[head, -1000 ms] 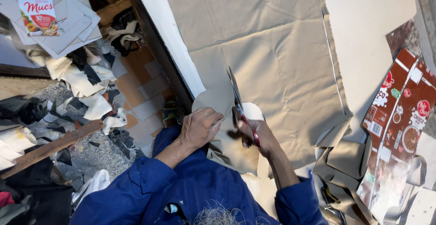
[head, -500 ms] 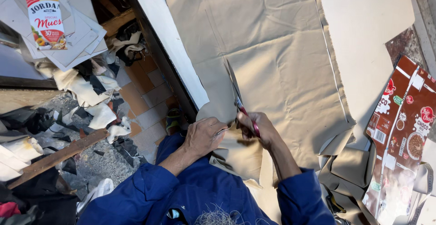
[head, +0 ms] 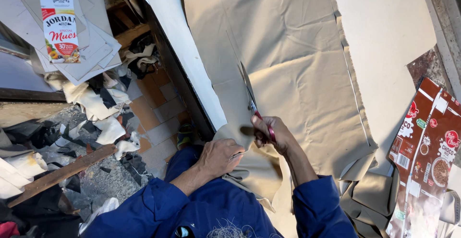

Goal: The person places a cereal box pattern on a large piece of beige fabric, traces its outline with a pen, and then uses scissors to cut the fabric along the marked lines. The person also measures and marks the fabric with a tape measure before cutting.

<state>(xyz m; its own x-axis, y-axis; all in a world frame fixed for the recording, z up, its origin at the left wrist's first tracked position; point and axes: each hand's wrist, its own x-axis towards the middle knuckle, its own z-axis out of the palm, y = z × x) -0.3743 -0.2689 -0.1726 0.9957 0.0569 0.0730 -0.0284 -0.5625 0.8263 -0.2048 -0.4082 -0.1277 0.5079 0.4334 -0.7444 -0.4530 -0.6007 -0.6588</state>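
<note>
Scissors with long steel blades and red handles (head: pixel 252 101) sat in the right hand (head: pixel 271 134), fingers through the loops, blades pointing away from the body and lying along the large sheet of beige woven fabric (head: pixel 293 70). Only one view, the head camera. Fabric was spread flat over a white work table (head: pixel 389 31), its near edge drooping over the table edge toward the lap. Step in hand, by my judgement: cutting a line up through the cloth, with the cut begun at the near edge and most of the sheet uncut ahead of the blade tips. Next stroke would call for keeping the cloth taut and flat and the blades on line.

Grip: right hand was closed around the handles; blades looked nearly together, only a thin gap if any. Left hand (head: pixel 221 157) lay knuckles up on the hanging flap of fabric just beside the cut, fingers curled and pinching the cloth edge.

Around: flattened brown printed carton (head: pixel 425 161) to the right, white cereal carton on a stack of grey card sheets (head: pixel 60 24) upper left, cloth scraps (head: pixel 103 118) on the tiled floor.
</note>
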